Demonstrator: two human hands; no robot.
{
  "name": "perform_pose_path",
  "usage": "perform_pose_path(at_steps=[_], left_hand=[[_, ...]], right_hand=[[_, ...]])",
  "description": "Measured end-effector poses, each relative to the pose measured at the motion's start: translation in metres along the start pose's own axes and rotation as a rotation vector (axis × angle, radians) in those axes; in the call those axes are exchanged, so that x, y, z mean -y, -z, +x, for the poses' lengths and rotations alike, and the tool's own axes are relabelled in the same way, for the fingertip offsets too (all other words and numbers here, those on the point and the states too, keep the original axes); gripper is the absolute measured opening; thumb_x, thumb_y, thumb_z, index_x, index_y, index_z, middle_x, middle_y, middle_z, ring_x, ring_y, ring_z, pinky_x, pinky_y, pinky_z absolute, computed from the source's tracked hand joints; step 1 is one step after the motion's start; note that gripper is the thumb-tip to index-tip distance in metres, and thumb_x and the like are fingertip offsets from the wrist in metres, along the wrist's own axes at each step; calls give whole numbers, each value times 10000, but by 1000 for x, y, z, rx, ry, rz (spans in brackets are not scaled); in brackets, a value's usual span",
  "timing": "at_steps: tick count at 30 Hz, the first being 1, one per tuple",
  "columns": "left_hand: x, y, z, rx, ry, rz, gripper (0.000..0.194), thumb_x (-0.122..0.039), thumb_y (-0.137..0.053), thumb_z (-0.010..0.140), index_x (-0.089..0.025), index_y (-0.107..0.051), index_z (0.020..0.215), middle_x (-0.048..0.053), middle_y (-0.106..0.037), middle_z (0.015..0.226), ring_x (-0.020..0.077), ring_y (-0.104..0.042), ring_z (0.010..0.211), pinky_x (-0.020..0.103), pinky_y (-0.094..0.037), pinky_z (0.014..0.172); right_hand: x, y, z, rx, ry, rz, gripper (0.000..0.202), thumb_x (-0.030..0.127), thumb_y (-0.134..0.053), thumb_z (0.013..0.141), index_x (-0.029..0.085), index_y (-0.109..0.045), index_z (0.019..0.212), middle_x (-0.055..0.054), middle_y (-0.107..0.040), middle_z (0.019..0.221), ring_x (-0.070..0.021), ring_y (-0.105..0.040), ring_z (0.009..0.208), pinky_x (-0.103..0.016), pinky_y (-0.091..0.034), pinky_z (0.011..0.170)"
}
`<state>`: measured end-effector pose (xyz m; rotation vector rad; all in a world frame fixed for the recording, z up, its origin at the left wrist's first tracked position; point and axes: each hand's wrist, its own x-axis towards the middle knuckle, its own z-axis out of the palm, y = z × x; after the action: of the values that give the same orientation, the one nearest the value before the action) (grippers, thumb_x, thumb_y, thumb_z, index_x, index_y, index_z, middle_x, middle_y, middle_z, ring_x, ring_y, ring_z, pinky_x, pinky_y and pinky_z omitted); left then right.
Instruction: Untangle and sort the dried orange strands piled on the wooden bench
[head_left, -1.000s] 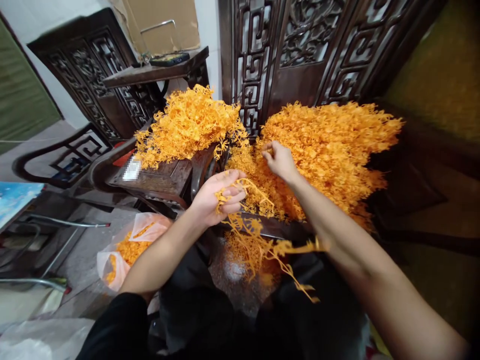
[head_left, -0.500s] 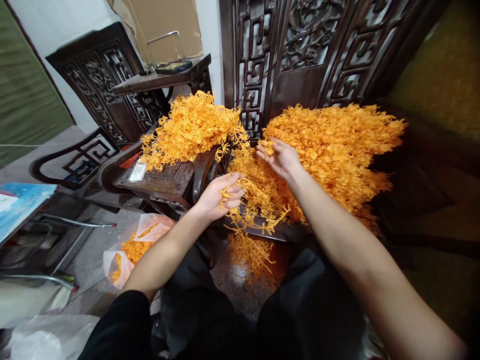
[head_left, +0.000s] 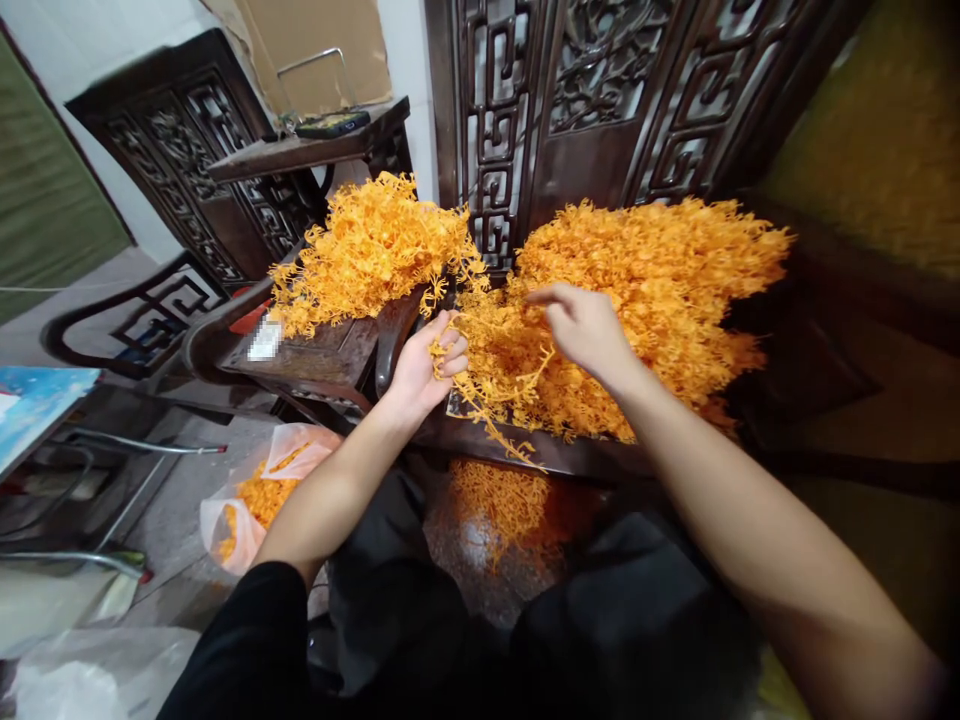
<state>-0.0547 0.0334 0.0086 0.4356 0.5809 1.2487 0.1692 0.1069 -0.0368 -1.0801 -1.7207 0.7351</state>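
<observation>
My left hand (head_left: 429, 365) is closed around several thin orange plastic sprigs (head_left: 491, 405), whose branching stems trail down to the right past the seat edge. My right hand (head_left: 589, 328) hovers back-up over the large pile of orange sprigs (head_left: 660, 270) on the dark wooden seat. Its index finger reaches left and the other fingers curl under; whatever they may hold is hidden. To the left, a smaller heap of orange sprigs (head_left: 375, 255) lies on a wooden side surface (head_left: 322, 355).
Below the seat front, more orange sprigs (head_left: 499, 500) lie near the floor between my knees. A plastic bag (head_left: 292, 450) with orange pieces stands at left. A carved wooden backrest (head_left: 592, 160) rises behind the pile. A blue-topped table (head_left: 45, 400) is at far left.
My right hand has turned from palm-up with fingers apart to back-up with most fingers curled. My left hand keeps hold of its sprigs, which now trail differently. The view has shifted slightly.
</observation>
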Motion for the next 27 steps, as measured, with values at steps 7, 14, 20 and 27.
perform_pose_path(at_steps=[7, 14, 20, 27], left_hand=[[-2, -11, 7, -54, -217, -61, 244, -231, -518, 1070, -160, -556, 840, -80, -323, 566, 35, -260, 405, 145, -185, 366], [7, -29, 7, -73, -140, -77, 348, -231, -373, 1115, -158, -515, 805, -79, -315, 558, 34, -243, 382, 159, -153, 350], [3, -28, 6, -44, -121, -75, 355, -222, -363, 1115, -158, -518, 802, -73, -338, 563, 36, -261, 383, 155, -156, 348], [9, -23, 8, -75, -192, -4, 269, -227, -485, 1080, -153, -567, 834, -84, -322, 545, 41, -267, 395, 153, -174, 355]], right_hand=[[45, -5, -54, 205, -479, 829, 427, 224, -756, 752, 243, -697, 1174, -96, -737, 1119, -241, -734, 910, -349, -613, 628], [14, 8, -34, -157, -241, 579, 247, 302, -904, 694, 178, -739, 828, -16, -680, 714, -121, -591, 567, -302, -538, 545], [-21, 59, -3, -582, -246, 515, 165, 184, -793, 777, 203, -630, 798, -14, -649, 757, -139, -645, 621, -337, -595, 625], [55, 30, -54, -406, 602, -43, 203, 109, -503, 892, 229, -659, 841, -54, -692, 853, -205, -644, 815, -416, -515, 779]])
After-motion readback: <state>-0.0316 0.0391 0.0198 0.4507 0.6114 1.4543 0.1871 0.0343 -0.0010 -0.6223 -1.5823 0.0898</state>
